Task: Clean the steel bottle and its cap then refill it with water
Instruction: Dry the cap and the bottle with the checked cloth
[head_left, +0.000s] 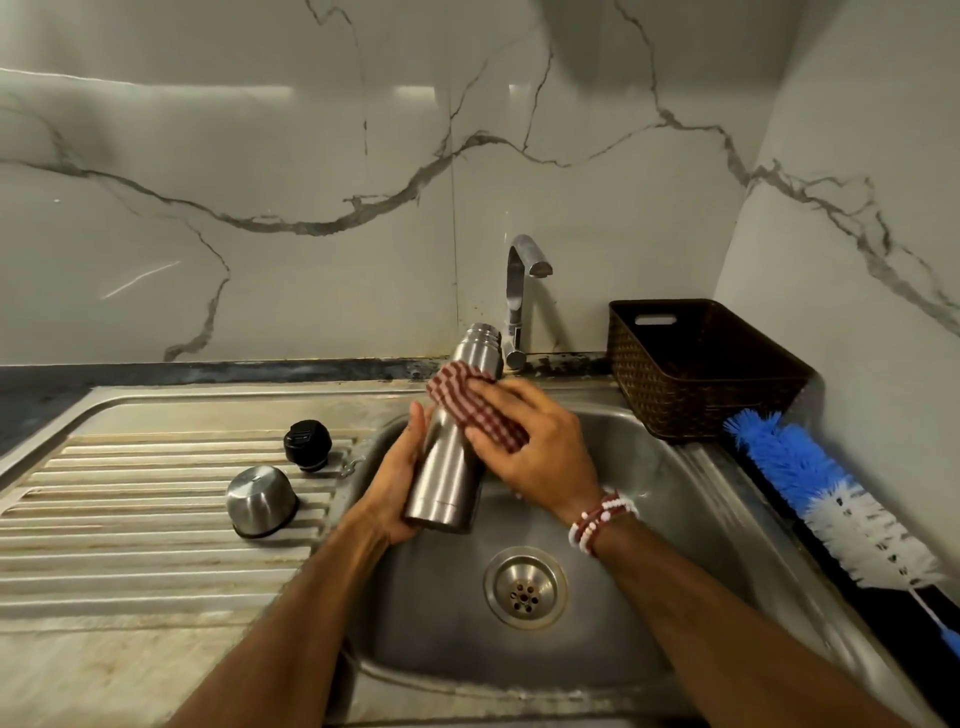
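your left hand (400, 478) grips the steel bottle (447, 478) over the sink (675, 493), mouth toward 12 o'clock, while your right hand (535, 447) presses a checked cloth (457, 389) on it with flat fingers; hard rubbing may slip it loose.

no readable text, labels or numbers
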